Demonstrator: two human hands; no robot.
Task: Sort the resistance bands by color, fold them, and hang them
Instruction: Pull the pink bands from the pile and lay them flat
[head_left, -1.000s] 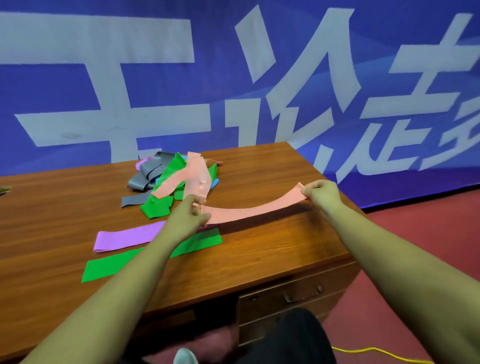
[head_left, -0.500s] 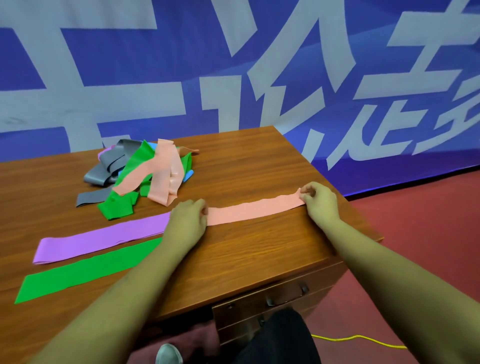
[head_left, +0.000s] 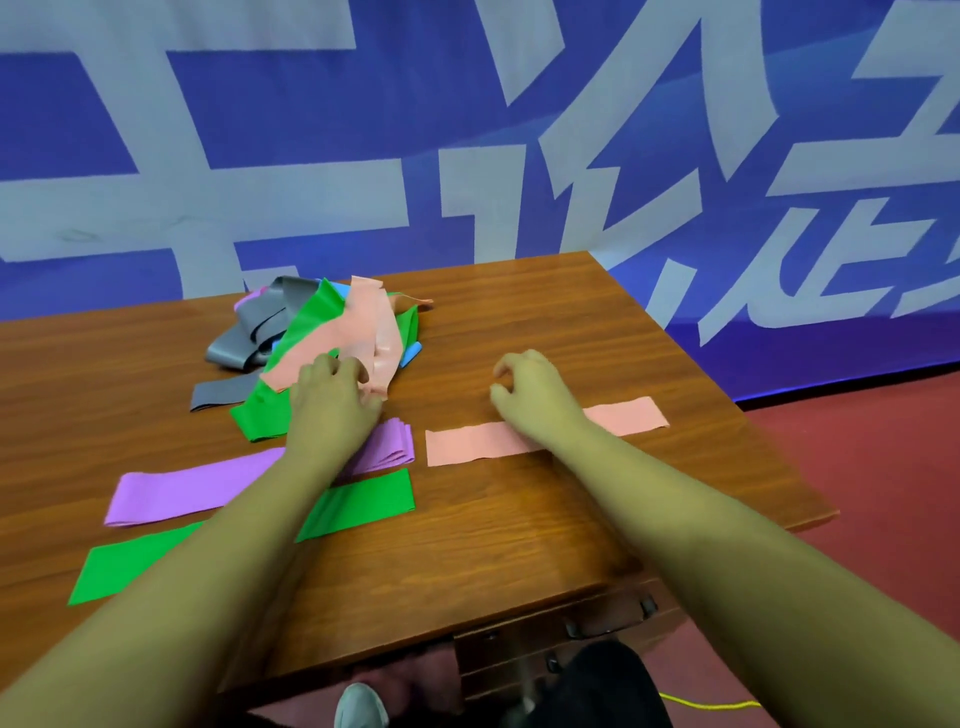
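As we judge it, the next move turns on the loose pink band (head_left: 366, 322) on top of the heap (head_left: 249, 348) at the far left of the desk (head_left: 519, 530). It lies straight ahead of our left hand (head_left: 332, 402), its long axis running away from us toward the wall and its near end right at the left fingertips. Our left hand is by far the nearer one; our right hand (head_left: 530, 395) is well apart from the heap, off to the right. The left arm reaches forward across the flat purple band (head_left: 197, 486) and the flat green band (head_left: 363, 501), palm down. Its fingers curl over the near end of the loose pink band and touch it, but we cannot tell whether they have pinched it, since the back of the hand hides the fingertips. The right hand hovers palm down with fingers loosely curled, holding nothing. Its wrist crosses over the flat pink band (head_left: 467, 441), which lies along the desk from left to right, just right of the purple one. We judge that the loose pink band belongs with that flat pink one, so the pull would go toward us and rightward.
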